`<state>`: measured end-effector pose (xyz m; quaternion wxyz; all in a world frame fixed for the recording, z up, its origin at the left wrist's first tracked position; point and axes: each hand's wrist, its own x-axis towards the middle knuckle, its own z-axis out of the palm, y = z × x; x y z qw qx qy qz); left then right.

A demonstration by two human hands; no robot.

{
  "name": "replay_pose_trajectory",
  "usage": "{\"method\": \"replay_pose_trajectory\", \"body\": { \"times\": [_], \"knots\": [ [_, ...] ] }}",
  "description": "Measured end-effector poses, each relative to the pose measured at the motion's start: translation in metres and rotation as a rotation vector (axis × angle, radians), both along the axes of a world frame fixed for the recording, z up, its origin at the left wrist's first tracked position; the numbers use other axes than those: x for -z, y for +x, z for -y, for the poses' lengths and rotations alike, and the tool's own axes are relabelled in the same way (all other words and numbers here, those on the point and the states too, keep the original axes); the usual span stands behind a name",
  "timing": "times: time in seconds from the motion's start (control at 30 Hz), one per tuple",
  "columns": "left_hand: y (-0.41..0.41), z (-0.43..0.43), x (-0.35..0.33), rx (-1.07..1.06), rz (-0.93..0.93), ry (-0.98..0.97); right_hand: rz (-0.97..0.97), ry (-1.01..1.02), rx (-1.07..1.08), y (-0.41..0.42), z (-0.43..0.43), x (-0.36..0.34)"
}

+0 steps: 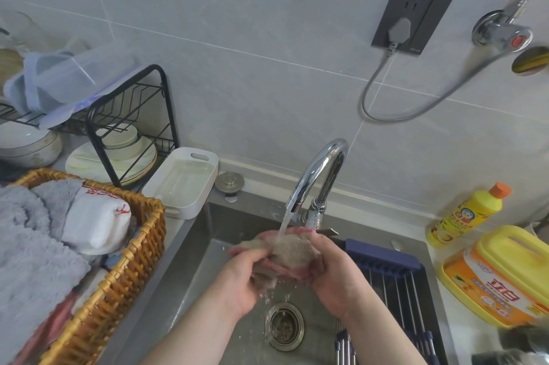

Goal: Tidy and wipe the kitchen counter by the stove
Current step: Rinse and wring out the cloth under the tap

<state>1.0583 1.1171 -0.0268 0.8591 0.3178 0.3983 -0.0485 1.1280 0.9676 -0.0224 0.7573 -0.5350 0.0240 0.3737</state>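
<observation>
Water's running from the tap (320, 174) straight onto the cloth (286, 247), bunched up over the sink (184, 260), just above the drain (284, 324). It lies crosswise. The left hand (245, 280) grips one end and the right hand (337, 275) the other, fingers curled round it. Neither hand is nearer, so a wring, I'd guess, twists along that left-to-right line.

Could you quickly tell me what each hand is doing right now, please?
Left hand: grips the cloth under the running tap.
Right hand: grips the same cloth.
</observation>
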Motion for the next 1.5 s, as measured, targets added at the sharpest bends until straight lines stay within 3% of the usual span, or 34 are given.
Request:
{"method": "replay_pose_trajectory", "body": {
  "times": [0.1,0.27,0.33,0.47,0.57,0.73,1.03,1.2,1.3,1.5],
  "knots": [
    [-0.004,-0.008,0.001,-0.2,0.088,0.002,0.042,-0.174,-0.015,0.0,0.005,0.005],
    [-0.011,-0.014,-0.001,-0.151,0.142,-0.046,-0.079,-0.313,0.024,-0.015,-0.002,0.012],
    [-0.013,-0.014,0.0,-0.098,0.159,-0.048,-0.189,-0.294,0.008,-0.018,-0.009,0.012],
    [-0.013,-0.015,-0.001,0.08,0.154,0.061,-0.391,-0.062,-0.006,-0.013,-0.014,0.014],
    [-0.01,-0.016,-0.005,0.077,0.138,0.17,-0.309,0.005,0.061,-0.012,-0.014,0.013],
    [-0.001,-0.019,0.001,-0.099,0.07,0.124,-0.288,0.018,0.11,-0.008,-0.009,0.015],
    [0.006,-0.019,0.0,-0.035,0.124,0.283,-0.177,-0.089,-0.041,-0.011,-0.017,0.001],
    [0.018,-0.014,-0.009,-0.068,-0.013,0.195,-0.158,-0.128,0.084,-0.016,-0.015,0.007],
    [0.019,-0.011,-0.017,-0.006,0.048,0.148,-0.169,-0.087,0.151,-0.017,-0.004,0.011],
    [0.025,0.003,-0.012,0.157,0.07,0.261,-0.187,0.022,0.195,-0.016,0.017,0.005]
  ]
}}
